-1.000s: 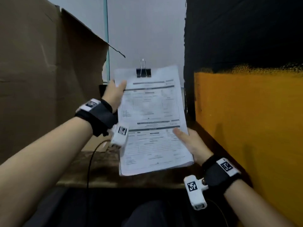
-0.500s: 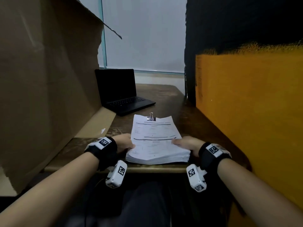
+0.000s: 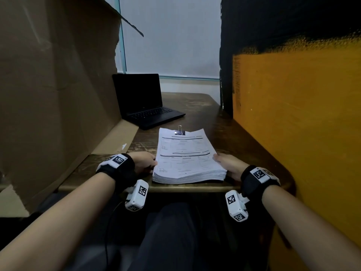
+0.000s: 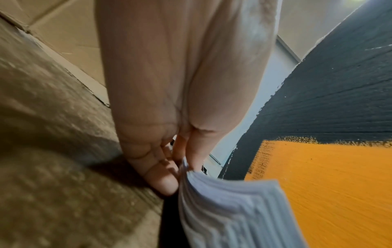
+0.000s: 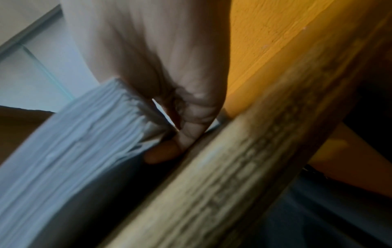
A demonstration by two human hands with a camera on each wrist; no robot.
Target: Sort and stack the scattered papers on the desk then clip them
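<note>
A thick stack of printed papers [image 3: 185, 159] lies near the front edge of the brown desk [image 3: 197, 106], with a black binder clip [image 3: 180, 131] on its far edge. My left hand [image 3: 146, 163] holds the stack's left side. My right hand [image 3: 224, 163] holds the right side, thumb on the top sheet. In the left wrist view my left hand [image 4: 171, 169] pinches the edge of the paper stack [image 4: 233, 209]. In the right wrist view my right hand [image 5: 180, 130] has its fingers under the near corner of the stack [image 5: 74, 142], which sits slightly off the wood.
An open black laptop [image 3: 144, 102] sits at the desk's back left. A large cardboard sheet [image 3: 54, 94] walls the left side, its flap lying on the desk. An orange and black wall [image 3: 293, 114] stands close on the right.
The clipped stack, held upright in front of me a second ago, has come down flat onto the desk. Both hands slid to its near side edges.
</note>
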